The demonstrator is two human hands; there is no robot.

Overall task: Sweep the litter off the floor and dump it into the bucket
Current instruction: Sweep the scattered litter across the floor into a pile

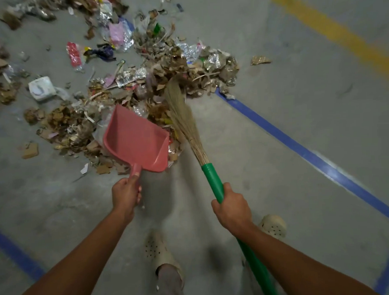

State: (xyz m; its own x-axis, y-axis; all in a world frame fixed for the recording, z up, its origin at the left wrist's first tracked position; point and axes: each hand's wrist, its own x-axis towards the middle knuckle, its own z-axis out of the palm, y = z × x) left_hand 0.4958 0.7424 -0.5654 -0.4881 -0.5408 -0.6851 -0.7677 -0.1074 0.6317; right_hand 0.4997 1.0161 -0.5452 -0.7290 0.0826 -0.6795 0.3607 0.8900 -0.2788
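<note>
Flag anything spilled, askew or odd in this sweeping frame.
Nothing beyond the job itself: litter lies strewn over the floor, the pink dustpan is empty, and one scrap sits apart, right of the pile. No bucket shows.

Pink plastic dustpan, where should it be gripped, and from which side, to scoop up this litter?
Grip the pink plastic dustpan by its short stub handle, coming from the near side, as the left hand does. The wide open mouth faces away toward the litter pile, and raised walls close the other sides.
</note>
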